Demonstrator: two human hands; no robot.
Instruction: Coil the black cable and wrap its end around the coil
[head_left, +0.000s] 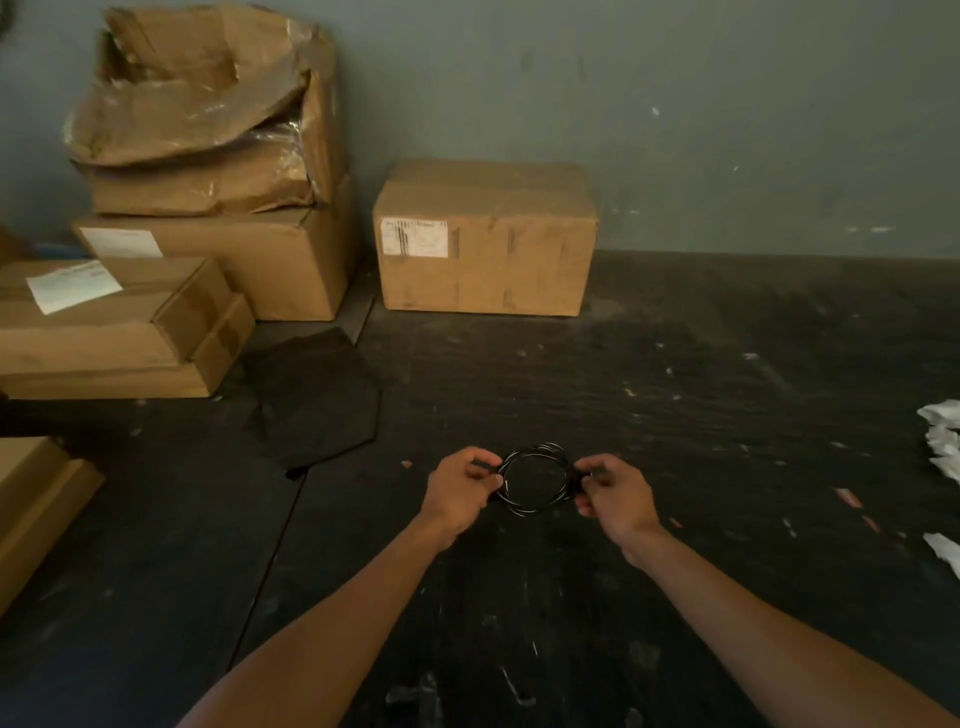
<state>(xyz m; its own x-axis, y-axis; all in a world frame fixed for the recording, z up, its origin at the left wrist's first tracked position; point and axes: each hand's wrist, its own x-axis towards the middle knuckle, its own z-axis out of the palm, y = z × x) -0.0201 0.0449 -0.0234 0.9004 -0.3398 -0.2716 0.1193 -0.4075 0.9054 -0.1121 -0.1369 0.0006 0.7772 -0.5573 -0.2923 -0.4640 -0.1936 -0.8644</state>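
Gripping black cable (533, 477), round multi-loop coil w/ pale glints: left hand (460, 491), right hand (613, 491) pinch opposite sides.

We see two bare forearms coming in from the bottom edge, no sleeves in frame. No watch, bands or bracelets at either wrist. Our bare left hand (460, 488) and bare right hand (613, 491) have no gloves and no rings that we can make out. Fingernails show as short pale tips on the curled fingers (475, 474). No marks, tape or bandages visible on either arm. Lighting is dim, so finer surface detail isn't readable.
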